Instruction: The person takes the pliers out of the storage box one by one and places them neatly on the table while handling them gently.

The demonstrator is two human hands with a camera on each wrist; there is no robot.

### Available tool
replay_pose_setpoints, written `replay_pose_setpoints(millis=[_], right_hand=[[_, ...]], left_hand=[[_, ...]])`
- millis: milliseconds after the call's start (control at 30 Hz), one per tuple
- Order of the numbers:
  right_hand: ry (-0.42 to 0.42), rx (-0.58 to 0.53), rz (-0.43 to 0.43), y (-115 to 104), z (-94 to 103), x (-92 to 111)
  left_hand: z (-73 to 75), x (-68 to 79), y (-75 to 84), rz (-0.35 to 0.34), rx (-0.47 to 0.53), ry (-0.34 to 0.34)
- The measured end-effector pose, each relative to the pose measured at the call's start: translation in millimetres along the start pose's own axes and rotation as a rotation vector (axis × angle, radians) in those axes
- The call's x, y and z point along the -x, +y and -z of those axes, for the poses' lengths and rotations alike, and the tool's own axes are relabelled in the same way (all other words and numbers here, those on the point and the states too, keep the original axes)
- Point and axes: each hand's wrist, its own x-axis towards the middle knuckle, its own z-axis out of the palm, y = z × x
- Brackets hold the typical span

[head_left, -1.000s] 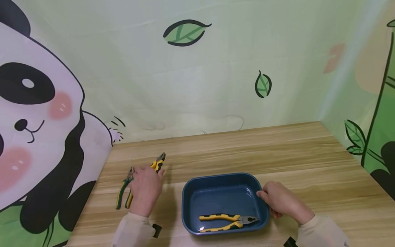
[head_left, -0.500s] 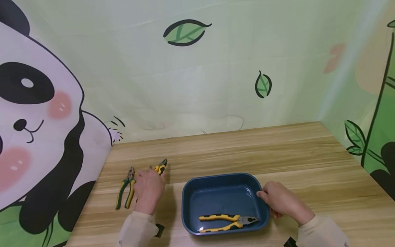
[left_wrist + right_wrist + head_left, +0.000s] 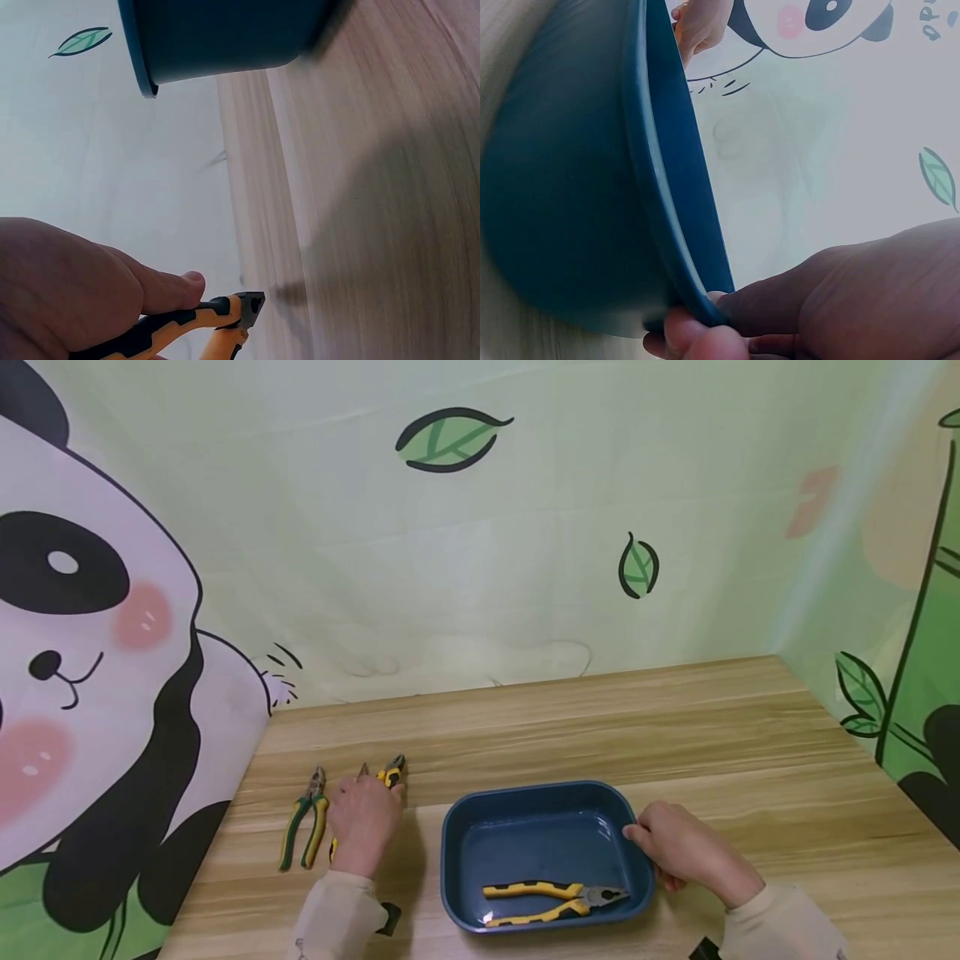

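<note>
While the L hand (image 3: 366,818) grips black-and-yellow pliers (image 3: 187,321) L of the blue tray (image 3: 540,843), thumb along one handle, the R hand (image 3: 678,843) pinches the tray's rim. Poss. faults: (a) the handles, w/ thumb on one only, could swing & slip; (b) a low carry could clip the tray wall; (c) a drop into the tray could strike the other yellow pliers (image 3: 581,892) lying inside; (d) green-handled pliers (image 3: 312,793), just beside the L hand on the table (image 3: 600,727), could get knocked. A pointed tip by the L hand may be another tool (view blocked).
</note>
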Motion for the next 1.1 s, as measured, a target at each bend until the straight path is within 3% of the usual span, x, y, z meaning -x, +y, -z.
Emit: replay_pose_setpoints(millis=[1100], right_hand=[[-0.006, -0.010, 0.001, 1.7, -0.6, 0.1]], left_hand=[[2.3, -2.9, 8.1, 0.031, -0.079, -0.085]])
